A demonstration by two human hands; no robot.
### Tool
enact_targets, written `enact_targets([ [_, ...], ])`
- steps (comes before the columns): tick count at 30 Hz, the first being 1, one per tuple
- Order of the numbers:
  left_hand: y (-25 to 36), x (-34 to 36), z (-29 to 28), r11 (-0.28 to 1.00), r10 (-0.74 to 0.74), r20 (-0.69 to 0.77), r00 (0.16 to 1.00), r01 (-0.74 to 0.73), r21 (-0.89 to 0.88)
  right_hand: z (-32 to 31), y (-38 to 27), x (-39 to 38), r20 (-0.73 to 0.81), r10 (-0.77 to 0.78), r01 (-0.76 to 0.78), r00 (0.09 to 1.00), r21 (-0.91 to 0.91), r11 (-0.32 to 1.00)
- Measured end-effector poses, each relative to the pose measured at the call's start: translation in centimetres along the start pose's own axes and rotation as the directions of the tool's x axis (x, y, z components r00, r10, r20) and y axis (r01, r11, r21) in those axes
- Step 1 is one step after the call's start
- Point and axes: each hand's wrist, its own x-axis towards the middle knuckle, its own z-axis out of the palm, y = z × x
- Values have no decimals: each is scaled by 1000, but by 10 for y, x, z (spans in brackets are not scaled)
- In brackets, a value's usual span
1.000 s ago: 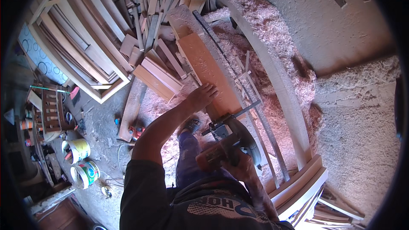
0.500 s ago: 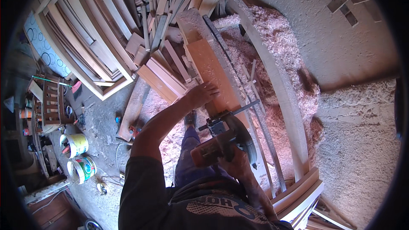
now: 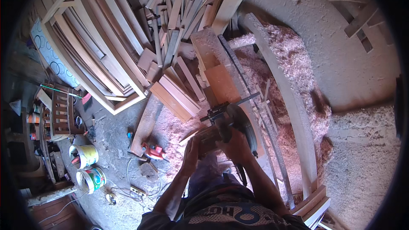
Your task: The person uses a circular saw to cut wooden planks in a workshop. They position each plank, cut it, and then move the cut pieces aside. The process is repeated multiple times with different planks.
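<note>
A circular saw (image 3: 208, 139) with a dark motor body and round blade guard (image 3: 242, 121) rests over an orange-brown board (image 3: 221, 84). My right hand (image 3: 235, 145) is wrapped round the saw's rear handle. Against the left side of the motor body, my left hand (image 3: 192, 152) presses with its fingers, steadying the saw from that side. The board lies on a long, dust-covered timber bench (image 3: 204, 37). A metal guide bar (image 3: 247, 99) sticks out from the saw across the board. The blade's lower part is hidden.
Pink shavings (image 3: 281, 55) heap beside a long pale plank (image 3: 294, 115) on the right. Offcuts (image 3: 174, 10) pile up at the back, near stacked wooden frames (image 3: 108, 55). A red power tool (image 3: 153, 151), cables and two buckets (image 3: 87, 155) stand on the left floor.
My left hand has left the board and come back to the saw's motor body. The saw now sits nearer the board's far end. My right hand keeps its grip; the view has shifted.
</note>
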Motion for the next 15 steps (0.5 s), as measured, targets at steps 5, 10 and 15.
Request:
enact_targets([
  [5,0,73,-12,979,121,-215,969,-152,-132,7,-42,66,-6,-39,39,999,-20,999],
  [10,24,139,-34,971,182,-273,945,-217,-103,18,-70,135,-12,-71,70,997,-15,997],
  [15,53,198,-52,962,217,-304,928,-256,-96,30,-90,204,-40,-82,81,996,-32,996],
])
